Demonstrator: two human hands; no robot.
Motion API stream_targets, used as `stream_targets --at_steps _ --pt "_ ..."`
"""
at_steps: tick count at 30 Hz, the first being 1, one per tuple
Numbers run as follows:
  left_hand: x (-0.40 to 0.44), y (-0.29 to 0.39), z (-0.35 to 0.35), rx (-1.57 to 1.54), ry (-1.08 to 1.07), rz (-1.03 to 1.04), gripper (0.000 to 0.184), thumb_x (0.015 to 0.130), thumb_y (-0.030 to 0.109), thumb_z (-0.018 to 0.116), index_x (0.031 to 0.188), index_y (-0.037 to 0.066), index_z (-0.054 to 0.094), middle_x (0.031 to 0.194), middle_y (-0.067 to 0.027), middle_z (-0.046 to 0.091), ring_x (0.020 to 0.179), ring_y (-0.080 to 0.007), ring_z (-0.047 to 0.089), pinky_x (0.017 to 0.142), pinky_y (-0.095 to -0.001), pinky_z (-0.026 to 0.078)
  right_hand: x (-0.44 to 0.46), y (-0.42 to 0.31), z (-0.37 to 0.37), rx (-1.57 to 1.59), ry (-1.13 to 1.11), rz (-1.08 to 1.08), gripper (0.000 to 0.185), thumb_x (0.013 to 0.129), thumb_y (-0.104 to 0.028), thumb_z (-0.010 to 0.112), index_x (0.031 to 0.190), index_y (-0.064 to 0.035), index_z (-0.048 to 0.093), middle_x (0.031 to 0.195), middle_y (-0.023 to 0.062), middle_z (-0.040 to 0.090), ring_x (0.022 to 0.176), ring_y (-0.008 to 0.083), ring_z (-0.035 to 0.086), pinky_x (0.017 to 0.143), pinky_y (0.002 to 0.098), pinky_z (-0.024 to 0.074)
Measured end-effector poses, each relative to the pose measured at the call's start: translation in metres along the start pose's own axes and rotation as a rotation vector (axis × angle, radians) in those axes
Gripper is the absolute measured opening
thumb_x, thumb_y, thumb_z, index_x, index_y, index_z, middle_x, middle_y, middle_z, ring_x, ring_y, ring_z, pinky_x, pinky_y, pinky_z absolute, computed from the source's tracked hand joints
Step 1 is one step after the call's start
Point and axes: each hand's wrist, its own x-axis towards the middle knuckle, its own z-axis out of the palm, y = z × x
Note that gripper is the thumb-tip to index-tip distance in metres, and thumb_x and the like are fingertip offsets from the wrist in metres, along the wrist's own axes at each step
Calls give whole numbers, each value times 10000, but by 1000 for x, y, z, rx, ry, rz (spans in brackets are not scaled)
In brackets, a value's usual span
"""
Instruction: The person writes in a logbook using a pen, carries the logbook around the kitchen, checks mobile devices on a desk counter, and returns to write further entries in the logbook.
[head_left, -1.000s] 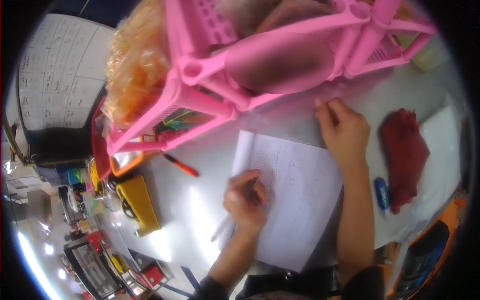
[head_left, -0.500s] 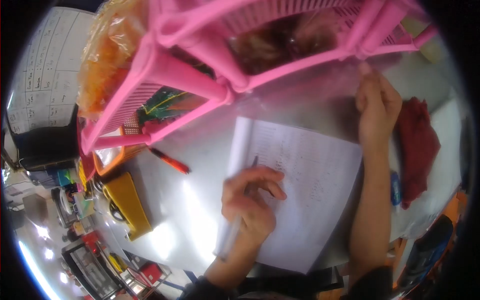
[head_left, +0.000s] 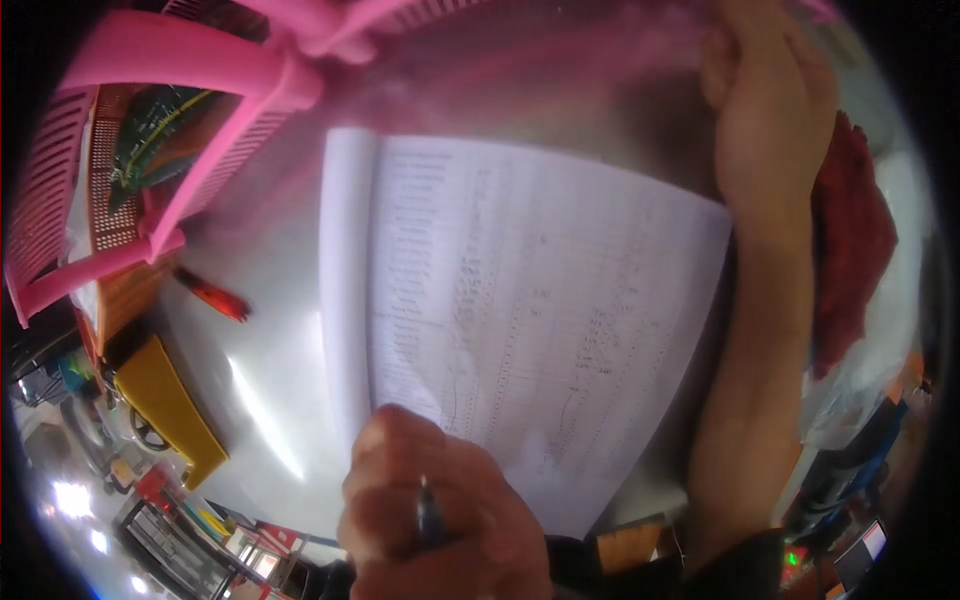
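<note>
My left hand (head_left: 440, 520) is closed around a pen (head_left: 430, 515), whose dark tip points up between the fingers. It is over the lower part of a printed sheet (head_left: 520, 290) with rows of text, columns and handwritten figures. The sheet's left side is rolled or folded over. My right hand (head_left: 770, 120) is at the top right, beyond the sheet's upper corner, with its fingers curled. Its fingertips reach the upper edge of the view, near the pink plastic rack (head_left: 190, 50), and what they hold, if anything, is hidden. The right forearm runs along the sheet's right edge.
A red and black pen-like object (head_left: 212, 295) and a yellow holder (head_left: 170, 405) lie on the shiny metal table (head_left: 260, 350) at left. An orange basket (head_left: 135, 300) and a green packet (head_left: 150, 135) are by the rack. A dark red cloth (head_left: 850, 245) lies right of my forearm.
The view has tilted down and closer, so the sheet looks larger and the rack is mostly out at the top. My left hand has turned, its loose fingers now closed around the pen.
</note>
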Motion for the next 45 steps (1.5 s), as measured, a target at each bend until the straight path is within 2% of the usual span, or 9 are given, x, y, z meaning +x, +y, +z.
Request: stream_targets --at_steps 6,9,15,21,27,30,31,33,45 --pt "10 25 -10 -276 -181 -152 479 856 550 688 785 106 522 723 42 638 480 -134 416 545 -263 395 -7 -6 11 -5 40 -24 308 988 -238 629 707 -118 590 558 -107 397 437 6 289 403 212 185" --pt "23 51 17 414 89 -604 541 818 605 687 718 115 480 708 52 631 462 -138 417 519 -228 352 -8 -6 7 28 -21 -36 323 978 -244 641 684 -129 575 554 -108 393 435 4 278 396 212 175" --pt "5 21 -30 -462 121 -695 352 769 -8 653 583 194 433 538 2 271 599 -83 375 647 -179 333 -3 0 8 26 3 -9 371 964 -265 656 634 -144 537 545 -106 395 431 1 269 391 213 169" --pt "16 -14 -38 -472 -525 25 616 795 704 649 751 105 511 744 54 626 490 -143 435 513 -244 351 -4 -9 10 -42 19 -40 366 979 -260 635 649 -135 537 554 -99 404 436 2 284 390 214 175" --pt "-8 -30 -58 -551 -196 -22 696 735 787 622 913 116 573 878 3 643 575 -150 504 504 -275 345 -8 -4 9 -68 30 -33 379 985 -268 617 644 -135 517 549 -95 387 436 11 270 395 228 158" --pt "8 -34 -52 -593 -634 156 770 742 822 581 1090 136 594 977 -57 675 744 -187 620 570 -287 415 -8 -3 2 -30 -96 -89 382 975 -271 618 637 -135 502 541 -96 368 433 18 257 400 239 147" --pt "-10 0 -37 -605 -119 -296 250 784 397 580 839 162 515 767 -19 494 671 -122 503 637 -224 394 -11 -6 6 11 -78 -113 384 969 -271 620 634 -135 494 539 -97 364 431 21 253 400 244 145" --pt "-10 20 -27 -559 413 -721 352 826 -28 578 587 188 436 557 20 314 599 -56 387 703 -161 373 -13 -2 8 57 -58 -136 386 964 -272 621 630 -134 486 536 -97 359 428 24 249 400 249 143" --pt "-11 -22 12 -94 -454 -73 471 812 500 805 716 75 625 593 -26 527 414 -166 444 398 -298 326 2 12 -11 -29 -51 93 211 992 -226 643 1075 -71 762 634 -120 421 526 -3 302 478 210 197"
